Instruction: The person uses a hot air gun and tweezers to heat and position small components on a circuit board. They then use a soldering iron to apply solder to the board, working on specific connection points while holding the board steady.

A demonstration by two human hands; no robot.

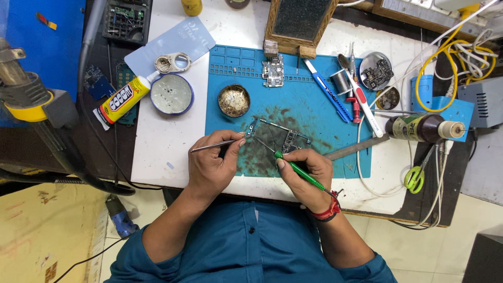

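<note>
A small circuit board (280,137) lies on the stained blue work mat (309,112) in front of me. My left hand (212,165) grips metal tweezers (212,146) whose tips touch the board's left end. My right hand (309,175) holds a green-handled soldering iron (299,172) like a pen, its thin tip resting on the board's near edge. Both wrists rest near the table's front edge.
On the mat: a round brass tin (233,100), a second circuit board (273,71), a blue cutter (327,90), a solder spool (343,81). A glue tube (124,99) and round lid (171,94) lie left. A dark bottle (419,127), green scissors (414,178) and wires sit right.
</note>
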